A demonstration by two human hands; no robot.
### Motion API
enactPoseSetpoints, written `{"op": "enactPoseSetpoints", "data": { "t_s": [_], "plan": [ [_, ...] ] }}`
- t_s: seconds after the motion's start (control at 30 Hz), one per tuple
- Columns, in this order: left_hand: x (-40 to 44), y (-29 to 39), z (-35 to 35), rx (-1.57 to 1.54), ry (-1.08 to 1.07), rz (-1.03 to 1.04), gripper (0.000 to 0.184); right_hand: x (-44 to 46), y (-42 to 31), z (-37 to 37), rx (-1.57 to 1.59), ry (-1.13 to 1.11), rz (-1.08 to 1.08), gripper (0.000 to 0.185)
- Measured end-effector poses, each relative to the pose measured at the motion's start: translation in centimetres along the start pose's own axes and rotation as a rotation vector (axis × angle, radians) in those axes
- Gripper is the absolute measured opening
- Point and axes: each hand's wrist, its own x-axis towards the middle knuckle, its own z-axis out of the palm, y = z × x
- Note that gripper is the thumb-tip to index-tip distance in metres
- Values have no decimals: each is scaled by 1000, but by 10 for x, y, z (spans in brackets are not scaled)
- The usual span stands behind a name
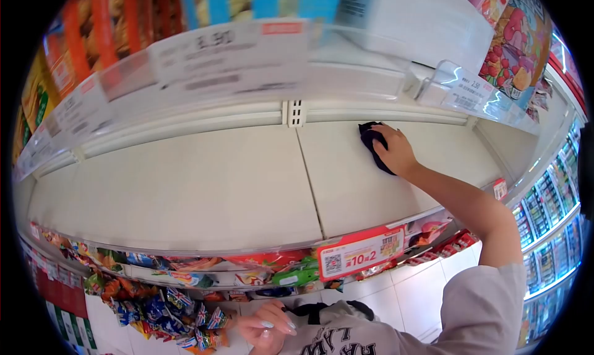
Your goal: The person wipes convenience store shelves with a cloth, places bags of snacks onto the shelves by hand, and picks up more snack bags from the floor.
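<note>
My right hand (396,149) presses a bunched dark cloth (378,152) onto the white shelf board (185,188), on the part right of the seam. The fingers are bent over the cloth and hide some of it. Low in the view, my left hand (266,325) hangs in front of my grey shirt (396,342), below the shelf's front edge. Its fingers are loosely bent and somewhat apart, and I see nothing held in them. Close to it on the left hang several small snack packets (173,311) in a bunch.
Above, another shelf with price tags (229,55) carries packaged food and a white box (427,24). A red promotion sign (361,254) is fixed to the shelf's front edge. Colourful snack bags (204,263) fill the lower tiers. Lit shelves (550,200) stand at the right, over a tiled floor (421,293).
</note>
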Motion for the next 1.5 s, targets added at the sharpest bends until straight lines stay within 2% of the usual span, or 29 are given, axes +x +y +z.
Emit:
{"op": "enactPoseSetpoints", "data": {
  "t_s": [0.1,0.13,0.27,0.33,0.4,0.5,0.53,0.67,0.87,0.97,1.07,1.17,1.23,1.3,1.4,1.5],
  "plan": [
    [18,-3,11,-177,-333,-14,27,0,5,0,34,12,-18,30],
    [18,2,22,-233,-267,-111,17,0,6,0,19,33,-60,30],
    [30,1,37,-295,-319,-261,11,-1,11,1,37,25,-113,33],
    [40,-4,47,-312,-402,-241,12,-4,25,14,16,37,-103,40],
    [44,-12,58,-334,-458,-224,15,-3,21,5,4,-52,-69,42],
    [43,-26,73,-315,-538,-170,16,-3,38,9,18,-92,-44,38],
    [36,-26,74,-357,-551,-251,16,-3,42,8,18,-115,-27,37],
    [21,-37,92,-356,-552,-270,17,-3,66,-2,29,-34,-71,34],
    [-7,-73,136,-282,-555,-188,20,-18,155,-49,9,-52,89,36],
    [-16,-104,176,-258,-570,-122,21,-33,231,-72,-25,14,57,36],
    [-31,-138,222,-273,-544,-126,22,-44,316,-94,-21,-4,72,37],
    [-55,-169,261,-268,-512,-141,22,-54,378,-133,-168,-82,61,36],
    [-72,-189,280,-307,-548,-164,24,-64,449,-129,-145,68,-41,33],
    [-81,-199,304,-278,-578,-116,24,-70,481,-153,-303,50,-6,32],
    [-90,-201,327,-221,-551,-36,21,-78,515,-183,-530,-114,131,33],
    [-100,-201,329,-229,-546,-49,18,-76,530,-181,-679,-176,36,35]
  ]
}}
